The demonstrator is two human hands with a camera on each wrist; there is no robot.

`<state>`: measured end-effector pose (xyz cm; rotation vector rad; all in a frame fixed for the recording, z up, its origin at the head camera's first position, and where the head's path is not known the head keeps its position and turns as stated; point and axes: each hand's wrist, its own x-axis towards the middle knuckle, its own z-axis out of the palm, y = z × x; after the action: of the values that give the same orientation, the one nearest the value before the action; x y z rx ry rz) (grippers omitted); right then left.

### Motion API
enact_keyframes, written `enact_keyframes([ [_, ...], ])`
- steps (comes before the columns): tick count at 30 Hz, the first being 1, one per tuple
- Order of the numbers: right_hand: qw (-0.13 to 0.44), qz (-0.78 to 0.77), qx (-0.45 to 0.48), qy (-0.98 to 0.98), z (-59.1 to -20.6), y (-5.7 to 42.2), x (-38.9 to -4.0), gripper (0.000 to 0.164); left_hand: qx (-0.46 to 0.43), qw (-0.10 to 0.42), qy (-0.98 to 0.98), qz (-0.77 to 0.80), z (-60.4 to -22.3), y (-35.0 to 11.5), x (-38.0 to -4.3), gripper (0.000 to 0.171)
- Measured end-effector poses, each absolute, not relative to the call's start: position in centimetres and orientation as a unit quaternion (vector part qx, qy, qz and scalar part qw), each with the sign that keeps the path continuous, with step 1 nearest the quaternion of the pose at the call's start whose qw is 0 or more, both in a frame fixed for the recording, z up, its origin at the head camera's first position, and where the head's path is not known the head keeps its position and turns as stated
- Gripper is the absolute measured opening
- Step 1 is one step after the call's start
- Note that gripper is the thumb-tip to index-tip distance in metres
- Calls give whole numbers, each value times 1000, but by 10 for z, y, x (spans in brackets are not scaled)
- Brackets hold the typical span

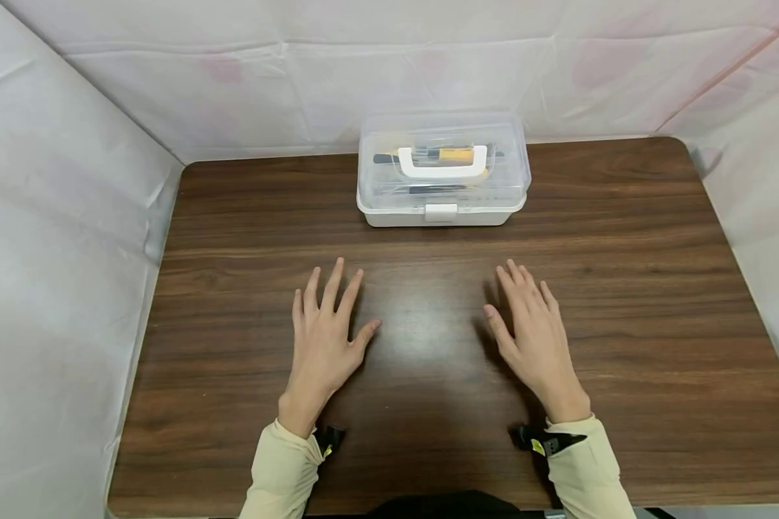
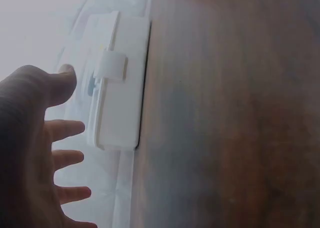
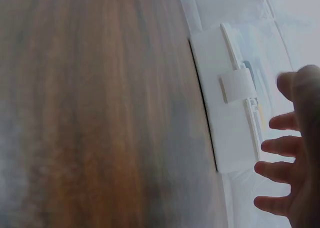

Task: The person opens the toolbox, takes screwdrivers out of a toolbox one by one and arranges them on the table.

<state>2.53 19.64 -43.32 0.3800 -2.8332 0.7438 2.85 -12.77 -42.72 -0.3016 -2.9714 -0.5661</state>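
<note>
Four fingers (image 1: 333, 287) and one thumb of the left hand (image 1: 324, 349) are spread wide and hold nothing. On the right hand (image 1: 537, 344), four fingers lie closer together, one thumb stands well apart from them, and nothing is held there either. Both hands, palms down, are over one brown wood-grain tabletop (image 1: 422, 447); whether they touch it, I cannot tell. Two pale yellow sleeves (image 1: 279, 472) and two black wrist straps (image 1: 563, 442) follow behind the hands.

Beyond the fingertips, apart from both hands and between them from side to side, one box (image 1: 474, 218) stands at the far edge. It has one clear lid (image 1: 511, 176), shut, one white handle (image 1: 443, 171) and one white latch (image 1: 441, 213). Through the lid, one yellow-and-black item (image 1: 455, 155) shows among others too blurred to count. Three white sheets (image 1: 285, 94) enclose the left, back and right.
</note>
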Motion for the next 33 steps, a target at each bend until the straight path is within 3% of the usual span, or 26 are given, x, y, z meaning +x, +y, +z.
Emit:
enact_keyframes([
  [5,147,277,115,-942,-431,194,19,53,-118,91,-967,-208,-424,-127,21,75],
  [13,185,291,109,-932,-422,193,3,49,-130,131,-952,-244,-416,-123,4,62],
  [33,247,279,95,-923,-389,192,-55,46,-156,155,-934,-281,-392,-112,-46,57],
])
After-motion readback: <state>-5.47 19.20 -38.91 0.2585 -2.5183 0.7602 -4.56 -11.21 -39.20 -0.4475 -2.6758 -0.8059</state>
